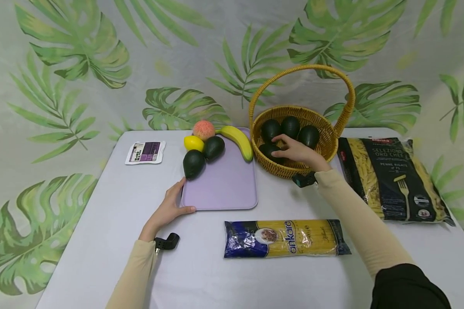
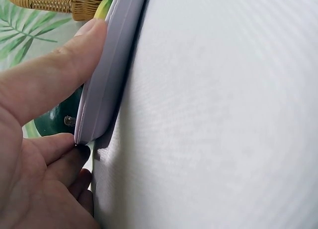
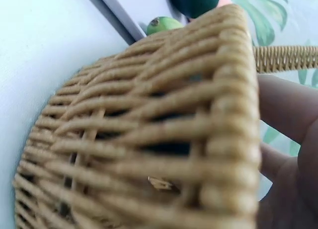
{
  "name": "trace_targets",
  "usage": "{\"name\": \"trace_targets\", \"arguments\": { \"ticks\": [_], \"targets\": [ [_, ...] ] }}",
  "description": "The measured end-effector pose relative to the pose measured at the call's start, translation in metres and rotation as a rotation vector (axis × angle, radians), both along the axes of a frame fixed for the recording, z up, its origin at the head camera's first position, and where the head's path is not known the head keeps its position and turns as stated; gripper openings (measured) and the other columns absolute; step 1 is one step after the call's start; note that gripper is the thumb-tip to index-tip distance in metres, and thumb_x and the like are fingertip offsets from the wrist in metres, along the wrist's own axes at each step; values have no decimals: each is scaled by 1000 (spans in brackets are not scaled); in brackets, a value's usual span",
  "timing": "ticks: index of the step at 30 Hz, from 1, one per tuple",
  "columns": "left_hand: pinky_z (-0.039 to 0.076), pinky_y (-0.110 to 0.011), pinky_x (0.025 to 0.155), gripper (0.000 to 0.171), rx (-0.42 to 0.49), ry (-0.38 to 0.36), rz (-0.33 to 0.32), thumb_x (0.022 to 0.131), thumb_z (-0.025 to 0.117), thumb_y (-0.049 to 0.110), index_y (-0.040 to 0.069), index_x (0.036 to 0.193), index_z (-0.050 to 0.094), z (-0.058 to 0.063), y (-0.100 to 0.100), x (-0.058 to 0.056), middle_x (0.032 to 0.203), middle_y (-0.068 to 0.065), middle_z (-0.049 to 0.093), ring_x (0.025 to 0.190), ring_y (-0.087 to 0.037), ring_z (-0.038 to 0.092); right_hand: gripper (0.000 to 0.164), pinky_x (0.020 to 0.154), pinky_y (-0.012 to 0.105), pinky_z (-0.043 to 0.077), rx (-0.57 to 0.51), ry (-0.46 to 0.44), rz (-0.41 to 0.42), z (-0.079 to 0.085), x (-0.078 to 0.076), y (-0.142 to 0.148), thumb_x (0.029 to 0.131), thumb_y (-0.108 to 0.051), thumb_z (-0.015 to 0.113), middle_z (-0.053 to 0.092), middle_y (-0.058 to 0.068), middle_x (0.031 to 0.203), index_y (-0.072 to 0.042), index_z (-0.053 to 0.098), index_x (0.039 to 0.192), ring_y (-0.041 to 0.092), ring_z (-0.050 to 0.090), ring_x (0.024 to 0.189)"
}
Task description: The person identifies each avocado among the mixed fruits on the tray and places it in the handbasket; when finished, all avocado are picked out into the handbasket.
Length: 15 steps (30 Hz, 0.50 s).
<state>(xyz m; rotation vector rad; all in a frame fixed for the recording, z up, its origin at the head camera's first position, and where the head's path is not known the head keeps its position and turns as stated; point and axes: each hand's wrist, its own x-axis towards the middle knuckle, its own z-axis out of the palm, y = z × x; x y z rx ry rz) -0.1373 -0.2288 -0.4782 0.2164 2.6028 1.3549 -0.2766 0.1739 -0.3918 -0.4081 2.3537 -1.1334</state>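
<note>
My left hand (image 1: 172, 204) holds the near left corner of a lilac tray (image 1: 224, 189), thumb along its front edge and fingers at its left side; the thumb (image 2: 64, 65) touches the rim in the left wrist view. On the tray lie two dark green avocados (image 1: 193, 164), a lemon (image 1: 193, 143), a peach (image 1: 203, 130) and a banana (image 1: 237, 140). Inside a wicker basket (image 1: 280, 171), my right hand (image 1: 299, 153) has its thumb and fingers around the nearest avocado (image 1: 268, 150). More avocados (image 1: 308, 136) sit behind it. In the right wrist view the basket wall hides that avocado.
The basket's tall handle (image 1: 305, 67) arches above its far side. A pasta bag (image 1: 398, 180) lies right of the basket, and a spaghetti pack (image 1: 286, 238) lies in front of the tray. A small flat packet (image 1: 145, 152) is at the back left.
</note>
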Motion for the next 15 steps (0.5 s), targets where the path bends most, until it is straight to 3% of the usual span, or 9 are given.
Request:
{"name": "trace_targets", "arguments": {
  "ticks": [4,10,15],
  "targets": [
    [8,-60,110,101,1,5,1,79,79,24,2,153,13,0,0,0,155,-23,11,141,-39,4,59,94,54,43,-51,4,-23,3,2,9,99,-28,54,42,29,132,-6,28,147,44,50,111],
    [7,-59,110,101,6,7,-2,79,79,23,2,153,13,0,0,0,155,-23,11,141,-39,4,55,92,55,43,-100,107,-44,8,6,22,99,-29,52,41,26,136,-4,33,144,41,47,117],
    [8,-61,109,100,13,11,-10,79,79,21,2,152,13,0,-1,0,155,-24,11,141,-40,4,50,93,57,41,-210,133,-60,17,12,22,100,-28,52,41,24,136,-5,37,142,41,49,116]
  ]
}}
